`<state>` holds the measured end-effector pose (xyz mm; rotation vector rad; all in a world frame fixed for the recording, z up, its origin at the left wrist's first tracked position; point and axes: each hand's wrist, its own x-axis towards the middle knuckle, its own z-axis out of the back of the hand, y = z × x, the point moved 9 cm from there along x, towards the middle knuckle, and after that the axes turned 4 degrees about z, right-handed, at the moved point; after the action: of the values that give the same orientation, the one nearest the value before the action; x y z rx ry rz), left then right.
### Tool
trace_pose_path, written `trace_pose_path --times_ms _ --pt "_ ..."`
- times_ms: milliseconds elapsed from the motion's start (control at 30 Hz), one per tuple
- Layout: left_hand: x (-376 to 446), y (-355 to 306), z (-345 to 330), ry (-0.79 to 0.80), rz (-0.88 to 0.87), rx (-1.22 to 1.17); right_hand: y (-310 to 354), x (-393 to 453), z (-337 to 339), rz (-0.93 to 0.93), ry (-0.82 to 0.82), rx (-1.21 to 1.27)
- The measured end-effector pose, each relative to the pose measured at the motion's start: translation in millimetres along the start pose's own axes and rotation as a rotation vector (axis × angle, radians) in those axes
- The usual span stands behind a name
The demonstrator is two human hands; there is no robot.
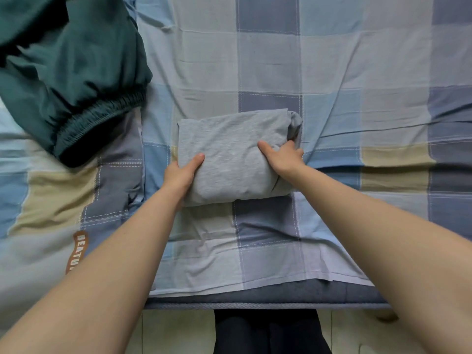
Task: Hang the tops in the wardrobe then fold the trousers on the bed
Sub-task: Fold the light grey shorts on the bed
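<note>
Since no tops are seen in the head view, hanging looks done. Grey trousers (pixel 232 154) sit folded mid-bed (pixel 357 72), clamped at each side by the left hand (pixel 182 172) and right hand (pixel 282 155). Green trousers (pixel 69 72), far left, are left unfolded.

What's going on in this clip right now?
A person grips a folded light grey garment on the checked blue bedsheet, left hand at its left edge, right hand at its right edge. A dark green garment with an elastic waistband lies unfolded at the upper left.
</note>
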<state>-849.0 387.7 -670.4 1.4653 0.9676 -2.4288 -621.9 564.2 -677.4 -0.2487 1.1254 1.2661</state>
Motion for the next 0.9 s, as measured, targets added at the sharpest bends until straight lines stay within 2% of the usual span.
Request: trace_pose_path --times_ms 133,267,400,767,900 --pt "-13 7 -1 0.102 0.041 -0.136 -4 -9 5 0.030 0.165 0.331" --pt "-48 7 -3 0.180 0.035 -0.214 -19 -38 27 -0.044 0.261 0.490" --pt "-106 -6 -3 0.175 -0.026 -0.270 -26 -88 59 -0.047 0.342 0.623" --pt "-322 -64 -6 0.187 -0.136 -0.343 -24 -277 210 0.149 0.178 0.719" --pt "-382 -80 -9 0.265 -0.198 -0.301 -28 -347 258 0.186 0.012 0.732"
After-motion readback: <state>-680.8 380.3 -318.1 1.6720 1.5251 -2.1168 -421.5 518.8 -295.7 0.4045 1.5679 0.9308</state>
